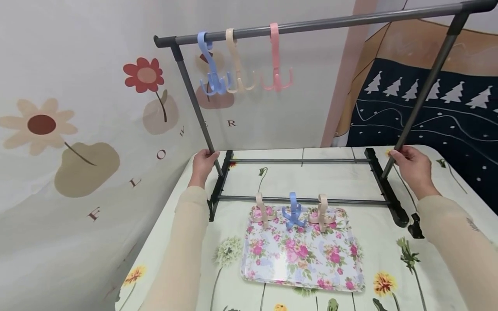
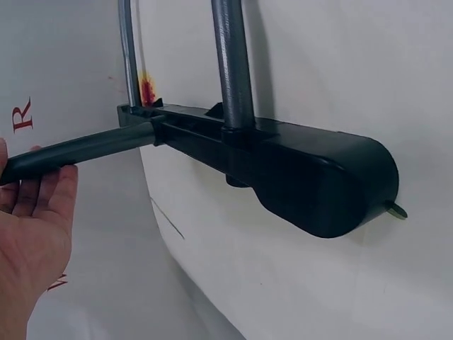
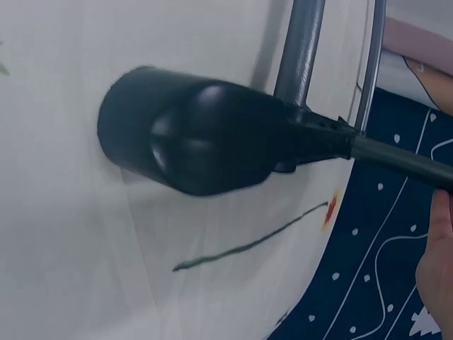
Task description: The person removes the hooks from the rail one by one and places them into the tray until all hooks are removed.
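A grey garment rack (image 1: 327, 22) with black plastic feet stands on the table. My left hand (image 1: 203, 166) grips its left upright pole (image 1: 196, 101) low down, just above the left foot (image 2: 318, 177); the left wrist view shows fingers beneath the pole. On the other side, my right hand (image 1: 414, 168) holds the right upright pole (image 1: 422, 93) close to the right foot (image 3: 205, 134). From the top bar hang a blue hook (image 1: 212, 69), a beige hook (image 1: 234, 60) and a pink hook (image 1: 276, 60). Only part of the right hand shows in the right wrist view.
On the front lower bar (image 1: 362, 201) hang a blue hook (image 1: 293, 214) and two beige hooks. They overlap a floral tray (image 1: 280, 268) lying in front. A small black part (image 1: 416, 226) lies by the right foot. Printed cloth (image 1: 272, 121) hangs behind the table.
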The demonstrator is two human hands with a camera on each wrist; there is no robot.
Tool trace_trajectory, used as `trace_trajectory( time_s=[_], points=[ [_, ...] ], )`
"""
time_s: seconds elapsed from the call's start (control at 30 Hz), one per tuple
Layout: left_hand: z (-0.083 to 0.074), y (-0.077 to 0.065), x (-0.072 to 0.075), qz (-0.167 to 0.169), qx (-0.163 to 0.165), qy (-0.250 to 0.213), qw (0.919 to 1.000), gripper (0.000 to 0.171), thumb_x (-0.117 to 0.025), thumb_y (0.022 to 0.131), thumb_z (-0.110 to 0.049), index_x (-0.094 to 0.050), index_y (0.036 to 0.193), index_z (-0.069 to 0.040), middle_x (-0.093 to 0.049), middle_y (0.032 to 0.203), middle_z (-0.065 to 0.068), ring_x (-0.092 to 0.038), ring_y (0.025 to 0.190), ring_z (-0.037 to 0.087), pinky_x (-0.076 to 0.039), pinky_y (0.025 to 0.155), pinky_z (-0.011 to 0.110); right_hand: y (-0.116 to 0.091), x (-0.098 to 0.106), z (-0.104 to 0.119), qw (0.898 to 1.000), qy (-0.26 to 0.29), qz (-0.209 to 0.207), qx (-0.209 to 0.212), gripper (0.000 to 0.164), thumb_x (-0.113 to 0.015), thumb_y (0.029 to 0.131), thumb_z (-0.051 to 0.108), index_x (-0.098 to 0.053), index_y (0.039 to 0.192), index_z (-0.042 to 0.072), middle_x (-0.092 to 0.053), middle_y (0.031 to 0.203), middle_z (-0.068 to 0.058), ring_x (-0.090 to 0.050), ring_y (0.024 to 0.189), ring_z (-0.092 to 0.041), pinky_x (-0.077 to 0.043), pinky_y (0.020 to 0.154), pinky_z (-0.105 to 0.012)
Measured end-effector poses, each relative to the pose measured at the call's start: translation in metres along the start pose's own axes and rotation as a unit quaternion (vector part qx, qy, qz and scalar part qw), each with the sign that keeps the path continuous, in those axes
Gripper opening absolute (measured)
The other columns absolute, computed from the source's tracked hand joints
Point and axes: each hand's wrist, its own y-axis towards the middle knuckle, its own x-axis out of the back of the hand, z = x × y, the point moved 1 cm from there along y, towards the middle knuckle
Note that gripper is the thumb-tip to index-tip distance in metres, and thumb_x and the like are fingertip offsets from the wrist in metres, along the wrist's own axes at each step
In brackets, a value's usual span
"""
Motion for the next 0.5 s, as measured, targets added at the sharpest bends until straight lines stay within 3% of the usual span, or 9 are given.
trace_trajectory(
  time_s=[0.3, 0.5],
  points=[
    [-0.004, -0.007, 0.004, 0.009, 0.005, 0.010, 0.9999, 0.036, -0.063, 0.099, -0.027, -0.057, 0.119, 0.002, -0.061, 0.119, 0.020, -0.055, 0.112, 0.034, -0.043, 0.101, 0.051, 0.000, -0.003, 0.005, 1.000, -0.015, 0.013, -0.002, 0.056, -0.048, 0.102, 0.046, -0.056, 0.133, 0.000, -0.061, 0.113, -0.010, -0.049, 0.089, 0.000, -0.043, 0.096, -0.052],
    [-0.009, -0.018, -0.002, 0.028, -0.005, 0.009, 0.9996, 0.047, -0.062, 0.099, -0.028, -0.046, 0.131, 0.003, -0.055, 0.127, 0.022, -0.051, 0.120, 0.035, -0.039, 0.106, 0.051, 0.000, 0.003, 0.004, 1.000, -0.008, 0.017, -0.010, 0.055, -0.050, 0.101, 0.047, -0.057, 0.130, 0.000, -0.059, 0.095, 0.010, -0.048, 0.085, 0.002, -0.044, 0.093, -0.048]
  ],
)
